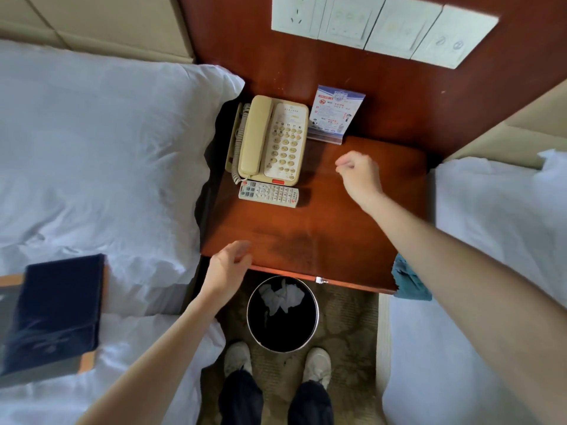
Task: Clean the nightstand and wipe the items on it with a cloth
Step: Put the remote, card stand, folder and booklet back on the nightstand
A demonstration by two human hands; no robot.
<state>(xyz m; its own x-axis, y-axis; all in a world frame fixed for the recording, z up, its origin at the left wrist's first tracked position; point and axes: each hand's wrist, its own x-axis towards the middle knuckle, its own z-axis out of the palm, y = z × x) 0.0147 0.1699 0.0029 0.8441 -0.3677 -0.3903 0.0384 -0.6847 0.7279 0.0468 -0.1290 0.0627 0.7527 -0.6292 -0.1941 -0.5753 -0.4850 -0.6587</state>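
Phone [270, 139], remote [268, 194] and card [333, 116] sit bunched at the back left of the surface [306, 240], leaving the front and right bare for wiping. Cloth [408, 279] is parked on the front right corner, half under the right forearm, so neither hand has it. Right hand [357, 173] hovers mid-surface, fingers curled in, maybe pinching a speck, hard to say. Left hand [227, 271] is loosely cupped at the front edge above the bin [248, 315], probably to catch sweepings.
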